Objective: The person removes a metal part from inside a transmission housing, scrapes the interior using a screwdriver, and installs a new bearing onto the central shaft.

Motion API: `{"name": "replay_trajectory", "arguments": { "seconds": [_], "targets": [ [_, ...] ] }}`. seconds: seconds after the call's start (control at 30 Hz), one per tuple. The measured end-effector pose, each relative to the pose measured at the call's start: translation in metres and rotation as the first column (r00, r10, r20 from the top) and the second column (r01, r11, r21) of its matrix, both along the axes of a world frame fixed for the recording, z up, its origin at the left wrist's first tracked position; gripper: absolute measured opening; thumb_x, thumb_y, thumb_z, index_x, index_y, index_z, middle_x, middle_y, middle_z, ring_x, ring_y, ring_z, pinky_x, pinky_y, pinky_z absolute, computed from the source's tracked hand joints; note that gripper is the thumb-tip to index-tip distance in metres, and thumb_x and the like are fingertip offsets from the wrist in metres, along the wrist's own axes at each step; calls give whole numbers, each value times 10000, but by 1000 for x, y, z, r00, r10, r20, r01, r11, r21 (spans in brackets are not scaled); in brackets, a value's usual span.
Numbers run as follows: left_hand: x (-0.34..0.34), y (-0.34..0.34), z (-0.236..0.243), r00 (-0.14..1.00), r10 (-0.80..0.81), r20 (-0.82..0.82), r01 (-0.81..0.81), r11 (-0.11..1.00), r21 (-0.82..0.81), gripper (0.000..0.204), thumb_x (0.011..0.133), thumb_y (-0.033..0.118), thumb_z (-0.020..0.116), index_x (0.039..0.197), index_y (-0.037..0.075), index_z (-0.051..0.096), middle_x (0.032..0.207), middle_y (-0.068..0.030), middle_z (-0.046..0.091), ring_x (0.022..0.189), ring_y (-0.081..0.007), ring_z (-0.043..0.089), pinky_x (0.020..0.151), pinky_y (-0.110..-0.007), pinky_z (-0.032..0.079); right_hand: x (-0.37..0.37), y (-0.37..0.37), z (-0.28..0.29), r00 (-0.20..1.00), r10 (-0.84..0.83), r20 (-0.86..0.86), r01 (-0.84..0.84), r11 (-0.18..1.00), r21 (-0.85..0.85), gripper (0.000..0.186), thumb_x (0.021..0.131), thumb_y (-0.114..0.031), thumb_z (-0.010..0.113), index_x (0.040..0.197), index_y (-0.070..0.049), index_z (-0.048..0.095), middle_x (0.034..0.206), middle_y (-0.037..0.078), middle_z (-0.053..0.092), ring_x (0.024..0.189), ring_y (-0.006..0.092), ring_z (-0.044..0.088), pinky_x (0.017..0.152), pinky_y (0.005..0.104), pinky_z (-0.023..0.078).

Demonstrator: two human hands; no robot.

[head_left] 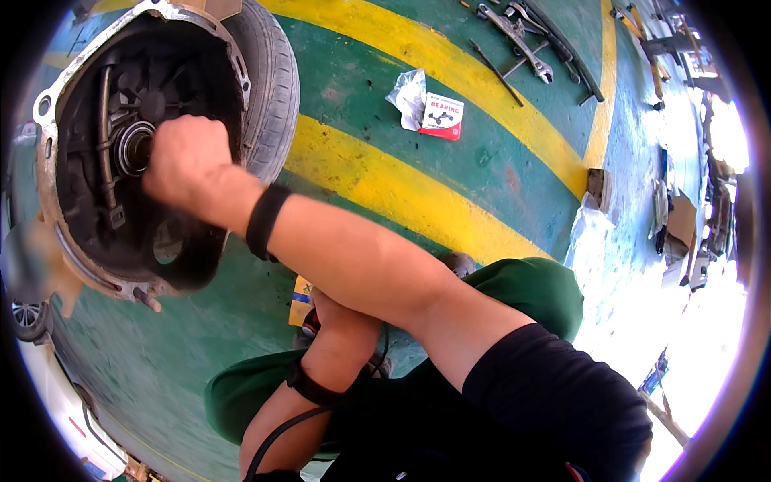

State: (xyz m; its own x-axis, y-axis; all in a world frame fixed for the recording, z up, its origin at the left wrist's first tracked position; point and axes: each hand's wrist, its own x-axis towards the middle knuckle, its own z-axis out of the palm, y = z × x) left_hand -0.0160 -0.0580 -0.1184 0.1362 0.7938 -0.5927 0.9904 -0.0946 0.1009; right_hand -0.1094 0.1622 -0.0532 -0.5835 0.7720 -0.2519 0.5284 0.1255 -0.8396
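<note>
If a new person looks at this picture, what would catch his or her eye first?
Probably the big dark housing at upper left, with the right hand closed in a fist in front of it, beside a shiny metal ring. Next, perhaps, the yellow stripes across the green floor, and the red-and-white box lying between them.

Green floor (345,104) with broad yellow stripes (401,189); on it, a small red-and-white box (443,120) beside a crumpled clear plastic bag (408,95), farther off a metal wrench (514,40) near a thin rod (498,75), rightward a wooden block (597,189), and at lower left a white vehicle (50,394)
</note>
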Motion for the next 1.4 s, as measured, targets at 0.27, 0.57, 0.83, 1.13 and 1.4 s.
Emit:
{"name": "replay_trajectory", "arguments": {
  "seconds": [0.27, 0.57, 0.83, 1.13, 1.4],
  "targets": [
    [11, 10, 5, 998, -64, -15, 61, 984, -168, 312, 952, 265, 654, 1253, 206, 711, 1284, -22, 690, 1182, -222, 667, 767, -403, 519, -3, -9, -46, 890, -136, -436, 397, 704, 590, 432, 689, -178, 745, 1039, 45, 622, 1084, 216, 634, 1041, 358, 581, 962, 408, 486],
    [11, 22, 26, 990, -55, -129, 14, 953, -303, 333, 896, 193, 697, 1207, 75, 710, 1152, -124, 680, 1047, -291, 683, 754, -427, 523, -6, -7, -23, 994, -107, -29, 110, 983, 145, 420, 793, -341, 728, 1018, 7, 659, 967, 194, 718, 926, 409, 695, 867, 485, 565],
    [11, 18, 22, 998, -62, -31, 51, 962, -267, 331, 892, 179, 695, 1197, 52, 703, 1166, -140, 665, 1015, -303, 681, 764, -441, 530, -13, -10, -42, 878, -55, -476, 398, 636, 661, 478, 710, -219, 750, 1110, 16, 633, 1059, 194, 672, 962, 363, 645, 920, 424, 532],
    [11, 26, 29, 993, -99, -58, 74, 938, -338, 273, 918, 188, 672, 1167, 83, 710, 1168, -123, 662, 1008, -278, 682, 748, -426, 517, -14, -20, -41, 912, -273, -305, 385, 827, 409, 506, 825, -411, 746, 1039, 31, 620, 973, 212, 696, 956, 393, 692, 832, 471, 572],
    [9, 17, 24, 990, -89, -110, 55, 959, -279, 249, 912, 181, 672, 1139, 83, 711, 1100, -111, 680, 1013, -276, 689, 756, -431, 527, -19, -15, -28, 935, -252, -249, 319, 905, 282, 533, 850, -395, 761, 1098, 41, 582, 979, 208, 683, 958, 396, 682, 853, 462, 569]
  ]
}}
